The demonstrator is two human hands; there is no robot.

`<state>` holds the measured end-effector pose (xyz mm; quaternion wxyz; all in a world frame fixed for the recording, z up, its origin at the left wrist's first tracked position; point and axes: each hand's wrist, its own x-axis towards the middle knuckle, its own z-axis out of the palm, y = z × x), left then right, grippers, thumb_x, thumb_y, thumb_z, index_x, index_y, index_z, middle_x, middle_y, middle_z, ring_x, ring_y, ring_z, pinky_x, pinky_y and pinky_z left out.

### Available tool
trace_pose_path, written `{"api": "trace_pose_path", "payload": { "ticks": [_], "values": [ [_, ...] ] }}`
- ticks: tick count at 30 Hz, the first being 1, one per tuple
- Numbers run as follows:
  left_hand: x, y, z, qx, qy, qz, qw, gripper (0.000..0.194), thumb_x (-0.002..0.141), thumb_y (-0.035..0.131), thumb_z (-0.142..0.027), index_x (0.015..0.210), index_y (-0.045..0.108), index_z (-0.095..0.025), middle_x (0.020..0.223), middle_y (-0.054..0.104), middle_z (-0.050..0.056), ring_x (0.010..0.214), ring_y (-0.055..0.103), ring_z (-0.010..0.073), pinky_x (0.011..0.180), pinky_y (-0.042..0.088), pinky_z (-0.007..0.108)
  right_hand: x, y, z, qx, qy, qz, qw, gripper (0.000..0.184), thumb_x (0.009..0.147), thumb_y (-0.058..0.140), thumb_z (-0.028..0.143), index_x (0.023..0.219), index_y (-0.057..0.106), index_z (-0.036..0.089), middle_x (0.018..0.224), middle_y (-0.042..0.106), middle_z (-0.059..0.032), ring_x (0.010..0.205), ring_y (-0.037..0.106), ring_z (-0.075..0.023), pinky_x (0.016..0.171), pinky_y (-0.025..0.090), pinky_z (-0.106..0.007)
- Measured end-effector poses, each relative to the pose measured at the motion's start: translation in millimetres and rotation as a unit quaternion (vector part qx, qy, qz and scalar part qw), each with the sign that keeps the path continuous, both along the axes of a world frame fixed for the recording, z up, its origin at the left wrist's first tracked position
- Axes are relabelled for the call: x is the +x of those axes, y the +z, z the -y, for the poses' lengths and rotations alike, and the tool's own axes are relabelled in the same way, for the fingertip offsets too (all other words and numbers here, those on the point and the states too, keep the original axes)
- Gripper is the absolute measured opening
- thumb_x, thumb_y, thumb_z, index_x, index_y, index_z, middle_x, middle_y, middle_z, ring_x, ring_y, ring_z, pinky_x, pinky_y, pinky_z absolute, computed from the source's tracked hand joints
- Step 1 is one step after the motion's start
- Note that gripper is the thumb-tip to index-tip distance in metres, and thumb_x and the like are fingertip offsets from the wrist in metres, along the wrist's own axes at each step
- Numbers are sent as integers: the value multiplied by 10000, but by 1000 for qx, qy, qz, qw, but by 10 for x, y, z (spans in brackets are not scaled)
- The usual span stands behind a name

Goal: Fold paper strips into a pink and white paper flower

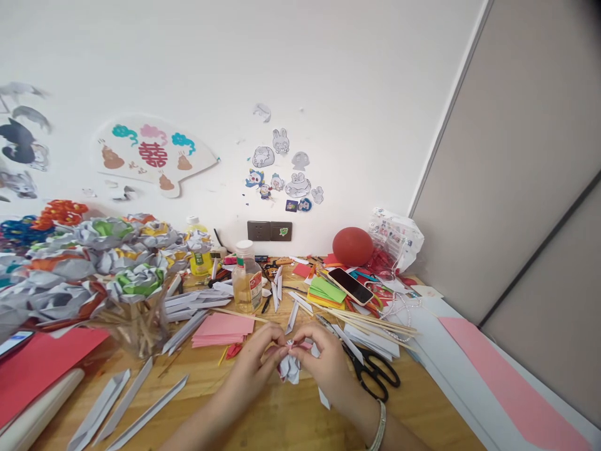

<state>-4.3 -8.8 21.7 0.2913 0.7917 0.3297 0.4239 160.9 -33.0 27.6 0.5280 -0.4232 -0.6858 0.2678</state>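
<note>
So both hands are up close over the wooden table point(263, 416), with the little crumpled white-and-pink paper piece point(292, 368) right between them. Left hand point(256, 357) has it pinched between thumb and fingers, and right hand point(329, 366) is pinching the other side, bracelet point(379, 426) on that wrist. Going clock-style from the paper: black-handled scissors point(359, 369) at 3, partly under a white folded strip point(348, 344); phone point(351, 286) at 1, lying partly on a stack of green sheets point(325, 290), red balloon point(352, 246) farther out that way; clear bottle point(245, 285) at 11; pink paper stack point(221, 329) at 10, with a big bunch of paper flowers point(137, 280) well beyond it.
</note>
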Motion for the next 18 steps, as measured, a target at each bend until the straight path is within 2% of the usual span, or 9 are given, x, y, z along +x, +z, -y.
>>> {"api": "trace_pose_path", "payload": {
  "ticks": [4,9,15,18],
  "values": [
    [-18,-14,-3,22,-21,-5,1000,80,866,536,-252,800,521,-209,797,558,9,761,547,170,689,415,260,27,64,22,70,17,21,997,70,751,653,140,795,628,188,798,642,-26,780,590,-167,701,458,-259],
    [-19,68,58,58,-40,0,998,97,880,509,-210,783,524,-209,805,565,18,770,553,165,696,427,252,55,109,34,126,26,46,991,49,798,647,235,822,619,203,808,644,-33,788,581,-175,718,464,-283],
    [-26,123,78,56,-43,-4,998,120,880,498,-235,764,521,-210,798,580,35,755,562,174,686,436,259,99,94,15,112,25,78,990,88,803,648,288,788,602,214,787,622,-27,784,564,-182,721,444,-299],
    [-42,126,52,25,-36,-12,999,131,852,537,-282,746,544,-204,776,602,34,732,569,177,673,438,262,116,108,0,71,32,90,993,102,769,676,271,735,600,212,758,611,-10,778,559,-175,706,430,-280]
  ]
}}
